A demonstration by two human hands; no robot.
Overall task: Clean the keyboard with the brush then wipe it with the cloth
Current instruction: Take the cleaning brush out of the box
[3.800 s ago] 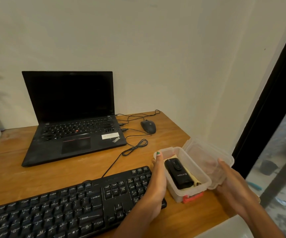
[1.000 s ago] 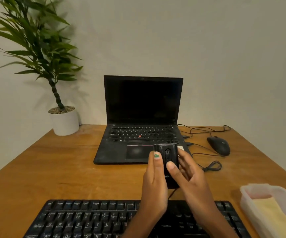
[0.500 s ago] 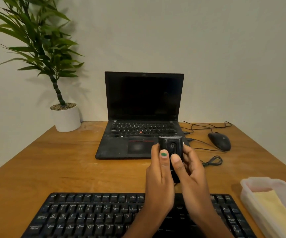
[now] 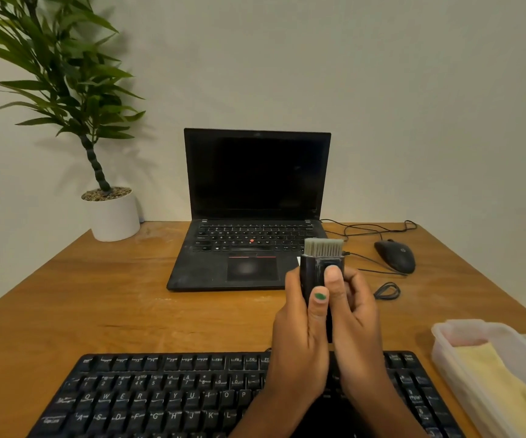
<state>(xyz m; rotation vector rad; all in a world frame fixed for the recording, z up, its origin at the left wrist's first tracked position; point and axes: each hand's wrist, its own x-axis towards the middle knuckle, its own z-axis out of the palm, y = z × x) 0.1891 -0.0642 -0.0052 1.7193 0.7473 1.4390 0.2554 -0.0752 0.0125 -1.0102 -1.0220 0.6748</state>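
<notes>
I hold the brush (image 4: 321, 267) upright in both hands, above the far edge of the keyboard (image 4: 166, 393). Its long axis stands almost vertical and the grey bristles (image 4: 324, 247) point up and away from me, so they face the wrong way for the keys, which lie below and toward me. My left hand (image 4: 299, 336) grips the body from the left, with the thumb across its front; my right hand (image 4: 354, 324) grips it from the right, and its thumb presses the slider on the front. To my judgement, I must tip the bristles down before I sweep. The cloth (image 4: 508, 387) waits in the box (image 4: 445, 346) on my right. The laptop (image 4: 249, 222) and mouse (image 4: 396, 256) are behind on the tabletop (image 4: 97, 298); nothing stands between brush and keys.
</notes>
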